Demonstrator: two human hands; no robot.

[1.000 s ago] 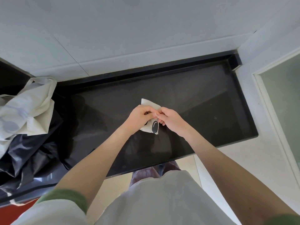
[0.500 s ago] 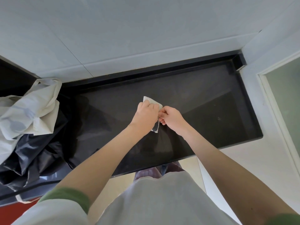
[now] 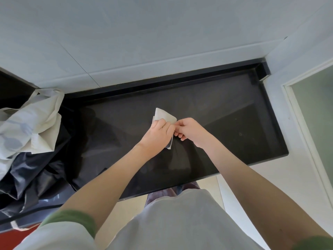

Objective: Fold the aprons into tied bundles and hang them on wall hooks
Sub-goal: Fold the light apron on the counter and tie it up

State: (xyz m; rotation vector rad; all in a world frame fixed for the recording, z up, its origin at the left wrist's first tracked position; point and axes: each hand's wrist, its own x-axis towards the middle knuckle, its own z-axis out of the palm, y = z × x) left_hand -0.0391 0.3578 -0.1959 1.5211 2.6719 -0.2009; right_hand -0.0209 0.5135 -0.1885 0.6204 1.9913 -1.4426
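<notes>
Both hands meet over the middle of the black worktop (image 3: pixel 225 112). My left hand (image 3: pixel 158 135) grips the small folded white apron bundle (image 3: pixel 164 115), fingers curled over it. My right hand (image 3: pixel 191 132) pinches its right edge. Can't tell if the bundle touches the worktop. At the worktop's left end, crumpled white aprons (image 3: pixel 30 127) lie on dark aprons (image 3: pixel 36 175).

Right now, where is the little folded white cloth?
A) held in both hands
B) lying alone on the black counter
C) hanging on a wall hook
A: the left hand grips the small folded white cloth and the right hand pinches its edge, over the black counter.
</notes>
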